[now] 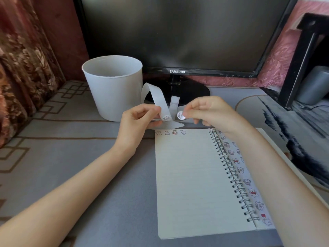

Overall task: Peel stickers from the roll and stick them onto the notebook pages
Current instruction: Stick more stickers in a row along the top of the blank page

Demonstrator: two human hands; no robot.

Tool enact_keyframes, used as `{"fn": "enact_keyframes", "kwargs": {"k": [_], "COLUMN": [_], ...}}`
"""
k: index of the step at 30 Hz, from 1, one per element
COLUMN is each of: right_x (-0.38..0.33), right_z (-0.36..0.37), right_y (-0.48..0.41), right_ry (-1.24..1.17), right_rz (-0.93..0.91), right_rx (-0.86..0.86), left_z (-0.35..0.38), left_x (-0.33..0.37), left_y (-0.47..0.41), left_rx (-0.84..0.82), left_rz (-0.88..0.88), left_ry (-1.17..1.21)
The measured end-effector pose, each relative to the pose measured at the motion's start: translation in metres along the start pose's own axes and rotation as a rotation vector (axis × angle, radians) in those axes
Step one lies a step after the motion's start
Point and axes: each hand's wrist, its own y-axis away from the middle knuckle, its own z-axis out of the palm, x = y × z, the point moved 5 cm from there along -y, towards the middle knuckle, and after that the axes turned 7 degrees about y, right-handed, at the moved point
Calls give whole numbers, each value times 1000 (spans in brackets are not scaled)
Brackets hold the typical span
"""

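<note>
Notebook (185,184) is lying open on the surface (89,166). Above it, left grip (137,122) is pinching the sticker strip (158,98) and right grip (210,113) is pinching a freed sticker (181,115), which may be curling onto itself.

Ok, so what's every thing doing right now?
Notebook: open, lying flat, four stickers along left page's top.
Sticker strip: curled, held up by left hand.
Round sticker: pinched by right hand, beside the strip.
Monitor: screen dark.
White bucket: upright.
</note>
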Motion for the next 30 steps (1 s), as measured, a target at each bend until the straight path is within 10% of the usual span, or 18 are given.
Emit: {"fn": "enact_keyframes", "kwargs": {"k": [30], "right_x": [32], "right_z": [3], "right_y": [-5], "right_ry": [282], "right_rz": [146], "right_rx": [-61], "left_z": [2], "left_x": [-5], "left_y": [-2], "left_rx": [-20], "left_rz": [-24], "left_ry": [-24]}}
